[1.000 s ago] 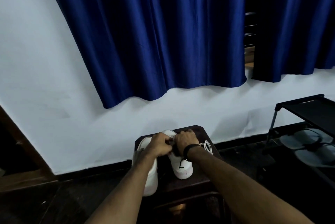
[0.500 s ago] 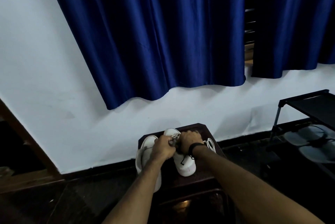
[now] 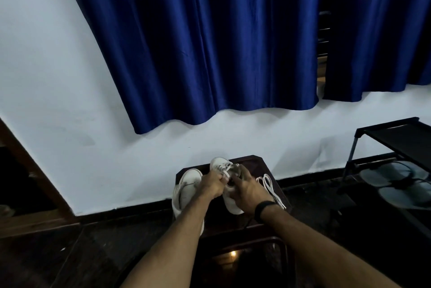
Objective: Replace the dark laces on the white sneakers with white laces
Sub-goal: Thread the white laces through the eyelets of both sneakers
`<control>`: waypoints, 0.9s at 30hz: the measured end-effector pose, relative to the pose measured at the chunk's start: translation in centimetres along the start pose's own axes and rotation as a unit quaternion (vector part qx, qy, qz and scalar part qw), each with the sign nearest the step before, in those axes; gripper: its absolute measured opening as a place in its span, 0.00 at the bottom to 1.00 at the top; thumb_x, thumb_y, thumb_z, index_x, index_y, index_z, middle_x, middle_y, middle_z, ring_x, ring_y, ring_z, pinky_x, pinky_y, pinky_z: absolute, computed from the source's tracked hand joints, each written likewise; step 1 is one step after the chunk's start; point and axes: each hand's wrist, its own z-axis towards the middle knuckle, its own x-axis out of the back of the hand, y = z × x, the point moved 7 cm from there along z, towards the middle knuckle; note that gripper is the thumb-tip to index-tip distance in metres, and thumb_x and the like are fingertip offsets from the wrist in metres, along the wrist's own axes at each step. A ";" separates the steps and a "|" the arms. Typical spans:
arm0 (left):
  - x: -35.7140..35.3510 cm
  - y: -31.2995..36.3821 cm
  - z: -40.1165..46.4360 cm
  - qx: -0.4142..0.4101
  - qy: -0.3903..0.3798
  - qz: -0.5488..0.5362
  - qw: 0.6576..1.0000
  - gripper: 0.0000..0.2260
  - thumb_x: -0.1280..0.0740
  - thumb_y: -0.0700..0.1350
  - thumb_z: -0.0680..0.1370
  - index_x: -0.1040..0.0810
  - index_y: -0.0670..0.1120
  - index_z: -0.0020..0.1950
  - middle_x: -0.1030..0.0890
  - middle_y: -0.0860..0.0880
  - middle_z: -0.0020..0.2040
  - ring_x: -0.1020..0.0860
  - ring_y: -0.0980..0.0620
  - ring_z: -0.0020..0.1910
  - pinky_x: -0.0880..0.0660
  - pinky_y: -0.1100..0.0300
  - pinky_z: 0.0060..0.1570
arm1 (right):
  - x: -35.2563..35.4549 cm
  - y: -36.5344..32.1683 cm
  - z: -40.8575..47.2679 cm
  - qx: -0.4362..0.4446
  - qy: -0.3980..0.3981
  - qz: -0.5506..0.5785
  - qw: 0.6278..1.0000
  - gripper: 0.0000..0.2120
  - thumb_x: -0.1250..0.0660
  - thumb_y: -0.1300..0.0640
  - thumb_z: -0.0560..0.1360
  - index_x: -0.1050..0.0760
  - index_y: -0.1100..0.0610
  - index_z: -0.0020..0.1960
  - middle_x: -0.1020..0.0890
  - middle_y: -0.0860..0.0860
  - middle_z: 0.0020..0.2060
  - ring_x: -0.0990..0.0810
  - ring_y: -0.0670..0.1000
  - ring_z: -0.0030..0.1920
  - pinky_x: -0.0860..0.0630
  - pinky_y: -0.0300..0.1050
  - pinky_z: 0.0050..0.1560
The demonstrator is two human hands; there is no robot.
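Note:
Two white sneakers stand on a small dark wooden table [image 3: 261, 161]. The right sneaker [image 3: 221, 163] has white lace threaded through its front eyelets. My left hand [image 3: 213, 184] pinches a strand of that lace over the shoe's opening. My right hand [image 3: 248, 191], with a black band at the wrist, curls its fingers round the shoe's right side and lace area. The left sneaker [image 3: 186, 188] lies partly under my left forearm. A loose white lace [image 3: 270, 188] rests on the table to the right. A thin dark lace [image 3: 247, 222] hangs near the table's front edge.
A blue curtain [image 3: 210, 42] hangs on the white wall behind. At the right a black shoe rack [image 3: 396, 136] holds grey sandals [image 3: 401, 185]. Dark wooden trim [image 3: 30, 164] runs at the left. The floor is dark.
The view has shifted slightly. My right hand has slid from the top of the right sneaker down its right side, uncovering white lace in the front eyelets. My left hand stays on the lace.

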 end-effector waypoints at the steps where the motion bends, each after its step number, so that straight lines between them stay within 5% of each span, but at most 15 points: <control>1: 0.4 0.1 -0.2 -0.023 0.002 0.017 1.000 0.13 0.37 0.52 0.79 0.18 0.44 0.49 0.17 0.40 0.47 0.19 0.40 0.50 0.23 0.51 0.51 | -0.3 0.3 0.1 -0.015 0.000 -0.001 1.000 0.28 0.34 0.51 0.69 0.32 0.53 0.68 0.41 0.58 0.72 0.24 0.63 0.60 0.24 0.51 0.58; 2: 1.2 0.2 -0.7 -0.048 0.030 0.025 0.998 0.11 0.36 0.50 0.77 0.18 0.43 0.46 0.18 0.41 0.43 0.20 0.40 0.47 0.22 0.50 0.48 | -0.2 0.5 0.1 -0.027 0.005 -0.001 1.000 0.27 0.34 0.51 0.69 0.30 0.54 0.67 0.39 0.57 0.71 0.23 0.63 0.59 0.24 0.52 0.56; 4: 4.5 -0.1 -2.6 -0.093 0.204 0.046 0.973 0.07 0.33 0.49 0.74 0.18 0.47 0.46 0.19 0.46 0.42 0.21 0.44 0.46 0.23 0.51 0.48 | 0.3 0.4 -0.3 -0.042 0.020 -0.003 0.999 0.25 0.34 0.51 0.71 0.29 0.55 0.67 0.36 0.57 0.69 0.22 0.63 0.56 0.23 0.52 0.51; 6: 7.1 -2.1 -5.2 -0.049 0.352 0.067 0.932 0.14 0.29 0.50 0.70 0.18 0.50 0.54 0.20 0.46 0.52 0.24 0.43 0.54 0.27 0.50 0.55 | 0.6 0.3 -1.0 -0.050 0.038 0.008 0.998 0.22 0.34 0.51 0.73 0.28 0.55 0.66 0.35 0.57 0.70 0.21 0.63 0.54 0.22 0.52 0.47; 7: 7.7 -4.0 -5.9 0.014 0.369 0.050 0.928 0.20 0.27 0.51 0.69 0.21 0.49 0.59 0.22 0.44 0.56 0.26 0.42 0.59 0.31 0.48 0.58 | 0.7 0.2 -1.3 -0.051 0.047 0.015 0.997 0.21 0.34 0.51 0.74 0.28 0.55 0.66 0.35 0.58 0.70 0.21 0.64 0.54 0.23 0.51 0.46; 9: 7.0 -8.7 -6.7 0.167 0.306 -0.011 0.937 0.28 0.27 0.53 0.68 0.28 0.45 0.66 0.28 0.40 0.63 0.30 0.39 0.64 0.34 0.47 0.62 | 0.7 0.2 -1.8 -0.051 0.057 0.020 0.997 0.22 0.35 0.50 0.74 0.29 0.54 0.67 0.34 0.58 0.69 0.21 0.63 0.52 0.24 0.51 0.45; 11: 4.9 -12.5 -6.8 0.242 0.222 -0.101 0.939 0.26 0.29 0.51 0.70 0.28 0.40 0.63 0.27 0.36 0.62 0.28 0.37 0.61 0.30 0.48 0.59 | 1.0 0.3 -2.2 -0.062 0.059 0.002 0.996 0.21 0.35 0.48 0.74 0.28 0.56 0.64 0.31 0.57 0.67 0.20 0.62 0.51 0.23 0.51 0.45; 14: 1.9 -13.4 -6.4 0.237 0.167 -0.231 0.929 0.16 0.37 0.47 0.74 0.21 0.36 0.55 0.20 0.36 0.55 0.21 0.37 0.52 0.23 0.49 0.52 | 1.9 0.3 -3.0 -0.066 0.059 -0.024 0.996 0.19 0.35 0.46 0.74 0.26 0.56 0.59 0.28 0.56 0.62 0.21 0.61 0.51 0.23 0.52 0.45; 17: 0.9 -11.9 -5.8 0.226 0.164 -0.214 0.936 0.22 0.42 0.50 0.75 0.21 0.36 0.57 0.21 0.35 0.57 0.23 0.36 0.55 0.24 0.49 0.56 | 2.9 0.7 -3.9 -0.049 0.077 0.034 0.995 0.22 0.34 0.41 0.73 0.26 0.50 0.62 0.26 0.53 0.58 0.21 0.58 0.52 0.23 0.51 0.47; 21: 0.1 -10.8 -4.6 0.213 0.134 -0.214 0.944 0.22 0.43 0.52 0.77 0.20 0.37 0.58 0.20 0.36 0.57 0.22 0.37 0.55 0.24 0.51 0.53 | 5.4 4.4 -5.5 -0.187 0.195 0.055 0.961 0.18 0.38 0.39 0.76 0.27 0.53 0.54 0.25 0.54 0.54 0.23 0.57 0.53 0.23 0.51 0.46; 24: 0.0 -10.1 -4.7 0.180 0.124 -0.251 0.943 0.22 0.40 0.56 0.78 0.19 0.38 0.53 0.17 0.39 0.50 0.20 0.41 0.47 0.24 0.55 0.46 | 3.3 7.5 -5.9 -0.278 0.061 -0.015 0.959 0.28 0.32 0.42 0.72 0.32 0.56 0.65 0.28 0.58 0.61 0.28 0.60 0.62 0.26 0.52 0.57; 27: 0.0 -10.3 -5.0 0.161 0.123 -0.290 0.935 0.26 0.39 0.63 0.78 0.20 0.40 0.47 0.17 0.43 0.45 0.22 0.45 0.43 0.30 0.58 0.42 | 1.1 7.7 -6.0 -0.249 0.004 -0.025 0.968 0.28 0.31 0.41 0.71 0.30 0.54 0.66 0.24 0.57 0.61 0.26 0.58 0.62 0.25 0.49 0.58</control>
